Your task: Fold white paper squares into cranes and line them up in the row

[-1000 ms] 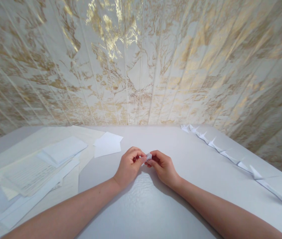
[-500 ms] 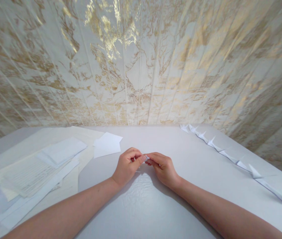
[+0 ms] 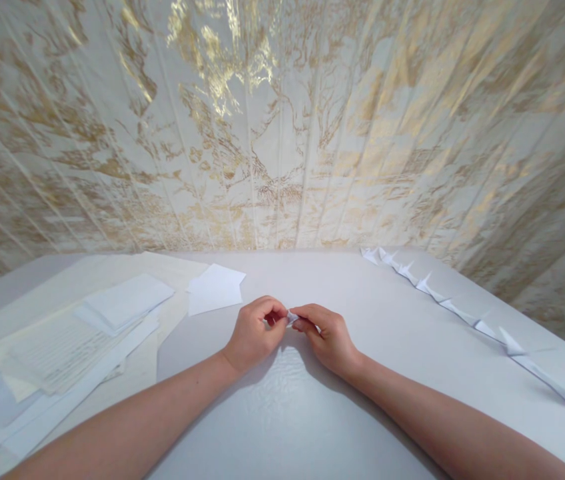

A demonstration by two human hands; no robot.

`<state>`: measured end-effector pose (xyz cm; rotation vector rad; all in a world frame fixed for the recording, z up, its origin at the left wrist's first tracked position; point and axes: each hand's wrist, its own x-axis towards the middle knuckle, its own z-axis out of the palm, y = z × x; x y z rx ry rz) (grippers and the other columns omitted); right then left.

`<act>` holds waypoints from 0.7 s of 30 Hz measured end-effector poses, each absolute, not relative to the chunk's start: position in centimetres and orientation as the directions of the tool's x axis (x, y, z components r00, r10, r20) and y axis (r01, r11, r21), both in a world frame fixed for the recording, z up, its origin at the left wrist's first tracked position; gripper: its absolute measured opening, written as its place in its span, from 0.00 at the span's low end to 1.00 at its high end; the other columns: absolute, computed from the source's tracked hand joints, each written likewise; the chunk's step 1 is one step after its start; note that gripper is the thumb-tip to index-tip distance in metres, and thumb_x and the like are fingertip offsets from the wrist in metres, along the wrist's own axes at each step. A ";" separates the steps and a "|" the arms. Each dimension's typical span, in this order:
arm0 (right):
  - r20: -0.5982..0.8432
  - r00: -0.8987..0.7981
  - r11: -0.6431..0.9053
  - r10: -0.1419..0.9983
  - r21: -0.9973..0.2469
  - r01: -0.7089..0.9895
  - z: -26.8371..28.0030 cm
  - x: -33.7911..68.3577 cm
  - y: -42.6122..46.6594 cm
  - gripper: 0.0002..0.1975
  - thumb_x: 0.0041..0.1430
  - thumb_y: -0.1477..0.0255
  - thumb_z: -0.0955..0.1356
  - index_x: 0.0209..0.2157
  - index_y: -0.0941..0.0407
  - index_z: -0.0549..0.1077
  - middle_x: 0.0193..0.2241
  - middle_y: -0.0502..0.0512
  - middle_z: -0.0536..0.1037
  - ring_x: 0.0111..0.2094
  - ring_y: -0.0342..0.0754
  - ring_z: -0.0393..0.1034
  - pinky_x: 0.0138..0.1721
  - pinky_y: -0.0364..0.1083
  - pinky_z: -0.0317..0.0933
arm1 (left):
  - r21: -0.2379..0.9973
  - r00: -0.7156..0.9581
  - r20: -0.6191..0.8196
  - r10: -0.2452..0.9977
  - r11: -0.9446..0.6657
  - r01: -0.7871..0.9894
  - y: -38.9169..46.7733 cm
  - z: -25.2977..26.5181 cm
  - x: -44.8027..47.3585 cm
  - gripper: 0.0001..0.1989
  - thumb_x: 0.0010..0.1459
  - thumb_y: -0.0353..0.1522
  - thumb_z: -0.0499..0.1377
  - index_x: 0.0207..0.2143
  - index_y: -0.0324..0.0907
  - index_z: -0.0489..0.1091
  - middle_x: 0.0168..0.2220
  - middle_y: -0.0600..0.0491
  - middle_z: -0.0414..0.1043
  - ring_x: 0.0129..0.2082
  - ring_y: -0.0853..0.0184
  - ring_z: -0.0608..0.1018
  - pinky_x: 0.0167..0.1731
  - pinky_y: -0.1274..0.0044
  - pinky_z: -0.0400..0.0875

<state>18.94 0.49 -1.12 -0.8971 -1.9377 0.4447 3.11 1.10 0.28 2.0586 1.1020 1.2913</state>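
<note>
Between my two hands, over the middle of the white table (image 3: 282, 413), is a small piece of folded white paper (image 3: 291, 318). My left hand (image 3: 261, 328) pinches its left side between thumb and fingers. The other side is gripped by the thumb and fingers of my right hand (image 3: 326, 335). Most of the folded paper is hidden behind the fingertips, so its full shape cannot be made out. Several white sheets (image 3: 216, 289) lie overlapped on the table just beyond my left hand.
Along the right edge runs a row of several folded white paper cranes (image 3: 511, 343). At the left lies a loose pile of papers (image 3: 127, 303), one sheet with lines of writing (image 3: 62, 350). A gold-patterned white curtain (image 3: 272, 133) hangs behind the table.
The left thumb has drawn in closer to its fingers, and the folded paper shows a little more between the fingertips. The arms have hardly moved.
</note>
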 end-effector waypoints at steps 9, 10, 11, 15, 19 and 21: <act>0.450 -0.200 0.489 0.870 -0.741 0.460 -0.9 18.8 0.3 0.07 0.51 0.79 0.62 0.25 0.57 0.69 0.21 0.50 0.73 0.24 0.43 0.67 0.27 0.41 0.60 | 0.732 0.252 0.524 0.814 -0.582 0.356 1.0 0.2 3.3 0.05 0.45 0.23 0.53 0.22 0.41 0.63 0.26 0.54 0.67 0.27 0.70 0.69 0.27 0.79 0.64; 0.440 -0.190 0.476 0.878 -0.754 0.452 -1.0 18.7 0.3 0.07 0.51 0.78 0.62 0.25 0.57 0.69 0.20 0.50 0.73 0.23 0.43 0.67 0.26 0.41 0.60 | 0.745 0.251 0.511 0.822 -0.569 0.347 1.0 0.2 3.3 0.05 0.45 0.23 0.53 0.22 0.41 0.64 0.26 0.54 0.68 0.27 0.70 0.70 0.27 0.79 0.64; 0.427 -0.181 0.461 0.886 -0.769 0.442 -1.0 18.7 0.3 0.06 0.52 0.77 0.62 0.25 0.57 0.68 0.20 0.50 0.73 0.23 0.43 0.67 0.26 0.41 0.60 | 0.764 0.246 0.493 0.834 -0.551 0.335 1.0 0.3 3.3 0.05 0.45 0.23 0.53 0.22 0.41 0.64 0.26 0.54 0.69 0.27 0.70 0.70 0.27 0.79 0.64; 0.363 -0.142 0.389 0.921 -0.836 0.386 -1.2 18.7 0.4 0.06 0.53 0.73 0.62 0.24 0.56 0.66 0.19 0.50 0.72 0.22 0.43 0.66 0.24 0.41 0.60 | 0.846 0.201 0.408 0.891 -0.451 0.285 1.0 0.4 3.3 0.03 0.47 0.26 0.55 0.24 0.40 0.67 0.26 0.54 0.70 0.27 0.70 0.71 0.28 0.78 0.65; 0.328 -0.127 0.352 0.936 -0.872 0.340 -1.2 18.6 0.5 0.06 0.53 0.71 0.62 0.24 0.56 0.65 0.18 0.49 0.70 0.21 0.42 0.65 0.23 0.41 0.59 | 0.849 0.191 0.426 0.884 -0.464 0.252 1.0 0.5 3.3 0.03 0.47 0.25 0.55 0.22 0.40 0.65 0.30 0.52 0.71 0.31 0.68 0.72 0.31 0.77 0.66; 0.324 -0.133 0.349 0.937 -0.878 0.328 -1.1 18.6 0.4 0.06 0.53 0.71 0.62 0.25 0.56 0.65 0.18 0.49 0.70 0.21 0.42 0.65 0.23 0.41 0.59 | 0.832 0.203 0.462 0.863 -0.501 0.239 0.9 0.5 3.3 0.05 0.46 0.24 0.55 0.21 0.41 0.63 0.32 0.52 0.71 0.33 0.68 0.72 0.34 0.76 0.65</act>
